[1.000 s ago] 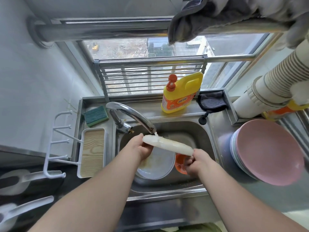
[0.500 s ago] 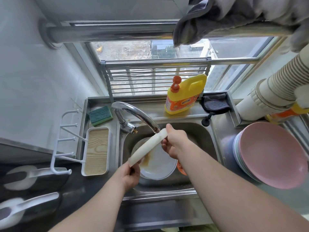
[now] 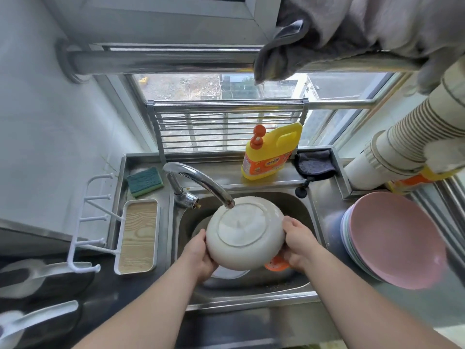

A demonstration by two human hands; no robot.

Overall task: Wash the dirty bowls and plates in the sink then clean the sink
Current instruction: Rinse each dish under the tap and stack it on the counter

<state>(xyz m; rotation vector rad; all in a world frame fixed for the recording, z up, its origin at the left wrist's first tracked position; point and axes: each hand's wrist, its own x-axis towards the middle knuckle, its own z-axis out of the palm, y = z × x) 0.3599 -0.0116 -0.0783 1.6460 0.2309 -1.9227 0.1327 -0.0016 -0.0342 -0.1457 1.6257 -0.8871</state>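
Round white ceramic plate (image 3: 245,231) is held over the stainless steel sink (image 3: 308,210), underside w/ foot ring facing up, its far edge right under the spout of the curved chrome faucet (image 3: 201,183). Left hand (image 3: 201,256) grips the plate's left rim, fingers curled underneath; right hand (image 3: 298,241) grips the right rim, fingers wrapped over the edge. Below in the basin: another white plate (image 3: 229,273) and an orange item (image 3: 276,264), mostly hidden. On the far ledge, a yellow detergent bottle w/ orange cap (image 3: 271,152), dark grey cloth (image 3: 315,163) to its right, green sponge (image 3: 144,181) at left. Stack of pink & pastel bowls (image 3: 395,239) sits on the counter right of the sink; white tray w/ wood-grain insert (image 3: 137,236) at left.
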